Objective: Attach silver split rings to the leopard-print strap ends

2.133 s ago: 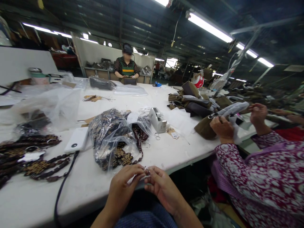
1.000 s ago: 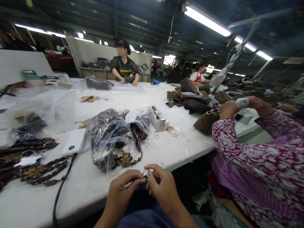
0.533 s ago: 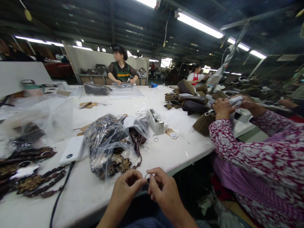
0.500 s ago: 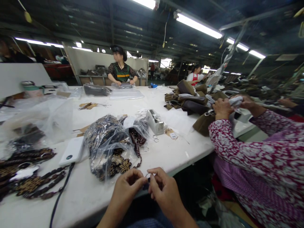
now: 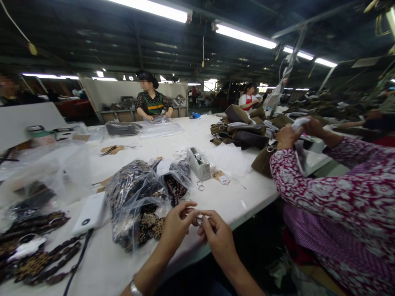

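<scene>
Just in front of the table's near edge, my left hand [image 5: 179, 224] and my right hand [image 5: 218, 238] meet, fingertips pinched around a small metal ring [image 5: 200, 219]. The fingers partly cover the ring. To the left of my hands lies a clear plastic bag [image 5: 132, 193] full of dark leopard-print pieces; some flower-shaped pieces [image 5: 151, 225] show at its mouth, close to my left hand. More metal rings [image 5: 200, 186] rest on the table beyond my fingers.
A grey tape dispenser [image 5: 199, 164] and paper tags [image 5: 221, 177] are beyond the rings. At left are a white device [image 5: 89, 211] with a black cable and beaded leopard-print strands [image 5: 46, 259]. A co-worker's patterned sleeve [image 5: 296, 172] and olive fabric items [image 5: 237, 127] are at right.
Both hands have risen slightly and moved a little farther over the table, still pinching the ring. The view has shifted, and a bracelet now shows on my left wrist.
</scene>
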Demonstrator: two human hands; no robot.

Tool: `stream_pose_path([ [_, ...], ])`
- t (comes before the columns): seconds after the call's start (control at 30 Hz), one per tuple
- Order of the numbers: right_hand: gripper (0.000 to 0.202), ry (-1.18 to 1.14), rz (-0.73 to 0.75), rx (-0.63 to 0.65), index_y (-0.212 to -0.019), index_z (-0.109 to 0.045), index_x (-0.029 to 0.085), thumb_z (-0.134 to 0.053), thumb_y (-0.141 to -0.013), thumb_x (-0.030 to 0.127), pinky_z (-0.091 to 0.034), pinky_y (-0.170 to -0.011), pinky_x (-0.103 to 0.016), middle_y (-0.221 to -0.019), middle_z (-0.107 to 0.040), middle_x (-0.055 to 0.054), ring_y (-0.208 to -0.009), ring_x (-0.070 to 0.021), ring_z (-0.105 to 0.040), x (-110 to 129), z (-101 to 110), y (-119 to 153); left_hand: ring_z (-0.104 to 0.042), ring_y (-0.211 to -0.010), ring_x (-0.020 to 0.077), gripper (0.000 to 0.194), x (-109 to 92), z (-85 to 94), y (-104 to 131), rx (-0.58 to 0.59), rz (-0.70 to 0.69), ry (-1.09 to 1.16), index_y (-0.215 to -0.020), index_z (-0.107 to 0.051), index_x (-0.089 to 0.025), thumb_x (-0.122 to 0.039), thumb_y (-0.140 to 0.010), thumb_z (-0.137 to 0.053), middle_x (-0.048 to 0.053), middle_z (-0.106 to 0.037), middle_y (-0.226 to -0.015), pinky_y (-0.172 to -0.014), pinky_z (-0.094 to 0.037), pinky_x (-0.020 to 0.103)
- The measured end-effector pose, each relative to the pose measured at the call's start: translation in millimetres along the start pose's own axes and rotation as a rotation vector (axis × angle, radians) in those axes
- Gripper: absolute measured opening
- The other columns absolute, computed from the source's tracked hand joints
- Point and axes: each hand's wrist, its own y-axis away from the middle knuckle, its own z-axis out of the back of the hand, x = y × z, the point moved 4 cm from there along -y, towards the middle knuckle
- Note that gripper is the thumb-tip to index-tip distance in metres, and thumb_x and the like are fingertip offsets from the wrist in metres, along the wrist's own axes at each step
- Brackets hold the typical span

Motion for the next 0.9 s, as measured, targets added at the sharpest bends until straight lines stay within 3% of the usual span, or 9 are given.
stream_pose_path([
  [0.07, 0.039, -0.082, -0.039, -0.026, -0.110, -0.062, 0.015, -0.053, -0.093, 0.049, -0.047, -0.048, -0.023, -0.062, -0.063, 0.000, -0.049, -0.0134, -0.058, -3.3, 1.7, -2.6, -0.069, -0.062, 0.0182, 0.031, -9.0, 17.8, -19.2, -0.069, -0.104, -0.368, -0.108, -0.067, -0.019, -0.039, -0.091, -0.052, 0.005, -0.076, -0.081, -0.064, -0.052, 0.028],
  [0.13, 0.042, -0.125, -0.049, -0.041, -0.110, -0.062, 0.014, -0.054, -0.092, 0.051, -0.047, -0.048, -0.023, -0.061, -0.063, 0.000, -0.049, -0.0131, -0.058, -4.3, 2.2, -4.0, -0.070, -0.082, 0.0215, 0.028, -10.9, 33.9, -42.2, -0.120, -0.149, -0.662, -0.109, -0.069, -0.019, -0.032, -0.094, -0.048, 0.009, -0.076, -0.098, -0.080, -0.050, 0.031],
  [0.2, 0.042, -0.151, -0.052, -0.035, -0.111, -0.062, 0.014, -0.055, -0.092, 0.051, -0.046, -0.048, -0.022, -0.062, -0.063, 0.000, -0.049, -0.0126, -0.057, -4.4, 0.8, -4.3, -0.069, -0.094, 0.0258, 0.020, -3.7, 42.3, -65.2, -0.091, -0.117, -0.776, -0.096, -0.073, -0.017, -0.023, -0.088, -0.055, 0.013, -0.075, -0.102, -0.084, -0.048, 0.033],
  [0.27, 0.042, -0.165, -0.055, -0.024, -0.110, -0.062, 0.014, -0.055, -0.092, 0.051, -0.046, -0.048, -0.022, -0.062, -0.063, 0.000, -0.049, -0.0120, -0.057, -4.5, -1.1, -4.2, -0.068, -0.094, 0.0274, 0.012, 6.9, 43.8, -83.2, -0.042, -0.070, -0.828, -0.081, -0.074, -0.017, -0.016, -0.081, -0.062, 0.014, -0.076, -0.095, -0.082, -0.047, 0.032],
  [0.4, 0.041, -0.191, -0.055, -0.014, -0.109, -0.063, 0.014, -0.057, -0.091, 0.050, -0.045, -0.046, -0.021, -0.062, -0.063, 0.000, -0.048, -0.0111, -0.055, -4.9, -2.3, -6.6, -0.069, -0.088, 0.0252, 0.007, 17.3, 42.2, -96.6, 0.039, -0.051, -0.862, -0.072, -0.073, -0.020, -0.015, -0.074, -0.068, 0.008, -0.076, -0.084, -0.078, -0.048, 0.030],
  [0.5, 0.039, -0.219, -0.050, -0.035, -0.107, -0.064, 0.015, -0.058, -0.090, 0.049, -0.045, -0.044, -0.020, -0.060, -0.063, 0.000, -0.047, -0.0110, -0.056, -3.8, -0.6, -12.0, -0.067, -0.091, 0.0242, 0.011, 7.9, 48.1, -88.0, 0.054, -0.127, -0.807, -0.081, -0.073, -0.022, -0.021, -0.080, -0.062, 0.006, -0.075, -0.091, -0.083, -0.048, 0.031],
  [0.63, 0.039, -0.261, -0.038, -0.069, -0.105, -0.064, 0.014, -0.060, -0.088, 0.048, -0.046, -0.043, -0.020, -0.057, -0.063, 0.001, -0.044, -0.0105, -0.055, 1.1, -0.9, -19.9, -0.065, -0.096, 0.0209, 0.021, -13.7, 55.7, -55.8, 0.058, -0.254, -0.660, -0.096, -0.068, -0.021, -0.030, -0.091, -0.049, 0.005, -0.072, -0.102, -0.088, -0.048, 0.029],
  [0.8, 0.038, -0.300, -0.020, -0.073, -0.105, -0.062, 0.014, -0.061, -0.087, 0.047, -0.046, -0.042, -0.020, -0.058, -0.065, 0.000, -0.043, -0.0106, -0.056, 13.1, -8.9, -22.9, -0.066, -0.086, 0.0197, 0.019, -25.7, 44.2, -3.7, 0.117, -0.354, -0.289, -0.093, -0.065, -0.020, -0.032, -0.093, -0.050, 0.005, -0.070, -0.092, -0.082, -0.051, 0.030],
  [0.9, 0.036, -0.319, -0.022, -0.044, -0.103, -0.062, 0.014, -0.061, -0.086, 0.046, -0.046, -0.041, -0.019, -0.056, -0.063, 0.002, -0.042, -0.0101, -0.055, 21.9, -16.4, -18.4, -0.065, -0.090, 0.0204, 0.016, -24.4, 34.9, 17.1, 0.084, -0.401, -0.200, -0.088, -0.068, -0.020, -0.028, -0.091, -0.055, 0.006, -0.069, -0.093, -0.084, -0.049, 0.031],
])
